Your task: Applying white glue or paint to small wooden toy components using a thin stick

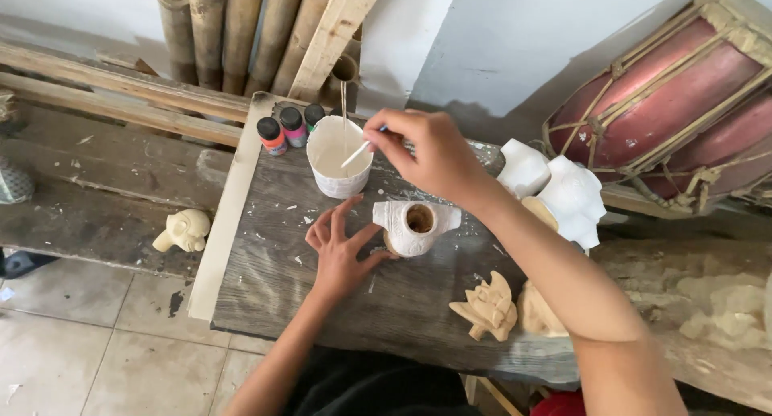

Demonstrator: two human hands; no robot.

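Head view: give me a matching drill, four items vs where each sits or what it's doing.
Items:
1. white cup
2. right hand
3. left hand
4. small paint bottles

States:
A. steadies the white carved figure
B. holds a brush over the cup
C. lined up at the board's far left corner
D. holds white paint, stands beside the bottles

Pairs: 1-D, 2-B, 3-A, 4-C

Red drum [675, 102] leaning at right. Bamboo poles [233, 30] against wall. Three small paint bottles [291, 127] on desk [273, 279]. Unpainted carved head [183, 230] on plank. White-coated carvings [555, 187] beside drum.
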